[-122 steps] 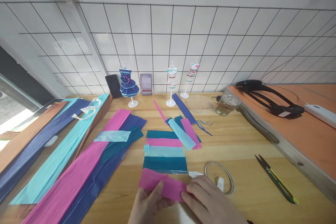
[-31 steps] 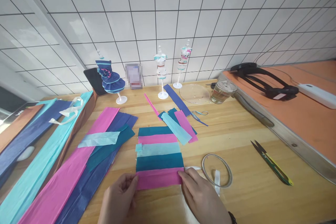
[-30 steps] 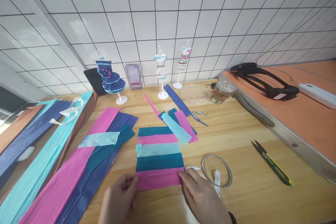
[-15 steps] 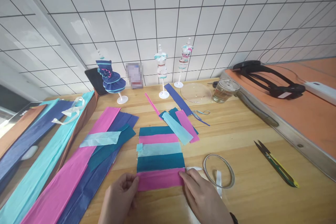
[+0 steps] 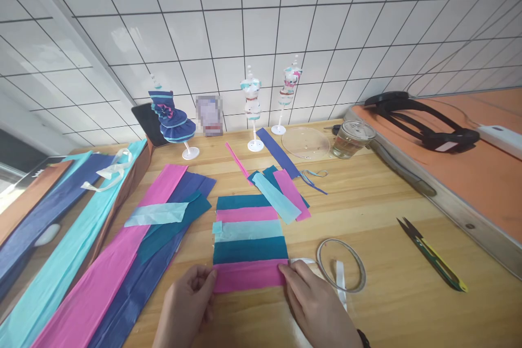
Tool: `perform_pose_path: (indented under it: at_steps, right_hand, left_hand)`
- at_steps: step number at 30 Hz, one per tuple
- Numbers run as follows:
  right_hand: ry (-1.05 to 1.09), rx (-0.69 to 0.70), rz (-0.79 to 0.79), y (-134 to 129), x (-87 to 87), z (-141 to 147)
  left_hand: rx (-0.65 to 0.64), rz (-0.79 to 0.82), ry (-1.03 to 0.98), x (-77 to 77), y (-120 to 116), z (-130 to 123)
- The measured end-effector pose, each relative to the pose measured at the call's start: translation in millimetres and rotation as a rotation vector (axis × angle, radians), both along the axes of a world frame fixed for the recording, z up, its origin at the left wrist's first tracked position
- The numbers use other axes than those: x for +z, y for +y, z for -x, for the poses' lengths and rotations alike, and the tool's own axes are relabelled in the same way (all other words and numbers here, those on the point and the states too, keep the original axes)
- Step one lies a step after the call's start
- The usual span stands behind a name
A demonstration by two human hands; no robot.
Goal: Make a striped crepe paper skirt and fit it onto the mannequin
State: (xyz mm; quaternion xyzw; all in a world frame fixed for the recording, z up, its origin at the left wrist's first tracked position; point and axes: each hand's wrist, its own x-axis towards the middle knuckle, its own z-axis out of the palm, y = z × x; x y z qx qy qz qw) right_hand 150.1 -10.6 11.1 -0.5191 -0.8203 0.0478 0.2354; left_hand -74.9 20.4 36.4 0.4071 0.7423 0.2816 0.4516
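A magenta strip (image 5: 249, 276) of thin crepe-like material lies across the near end of a striped panel (image 5: 249, 250) in teal, pink and pale aqua. My left hand (image 5: 188, 296) pinches the strip's left end between thumb and finger. At its right end, my right hand (image 5: 312, 299) grips the upper corner, with the other fingers curled below. The strip is stretched flat between both hands, its upper edge along the teal band. Partly under my right hand is something white, mostly hidden. Pale aqua and pink offcuts (image 5: 277, 198) overlap the panel's far right corner.
A roll of clear tape (image 5: 341, 265) lies right of my right hand, with thread snips (image 5: 432, 255) farther right. Long coloured strips (image 5: 101, 283) cover the left side. Small dress forms (image 5: 250, 100), one wearing a blue dress (image 5: 175, 122), and a glass (image 5: 353, 138) stand at the back.
Both hands keep their hold on the ends of the magenta strip, which has barely shifted. The whole view has moved very slightly.
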Motion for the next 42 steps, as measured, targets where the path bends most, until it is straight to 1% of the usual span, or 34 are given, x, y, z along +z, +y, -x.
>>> perform_pose_path:
  at_steps: [16,26,33,42]
  right_hand:
    - [-0.022,-0.015,-0.025,0,-3.2,2]
    - [-0.012,-0.021,-0.032,0,0.6,4]
    - [0.01,-0.039,-0.025,1,-0.8,4]
    - [0.007,-0.046,-0.065,-1,-4.5,5]
  left_hand:
    - [-0.043,0.039,-0.003,-11.3,1,8]
    - [-0.048,0.044,0.013,-15.9,2,10]
    - [-0.059,0.036,-0.007,-15.4,2,10]
    - [-0.041,0.047,0.001,-13.6,2,8]
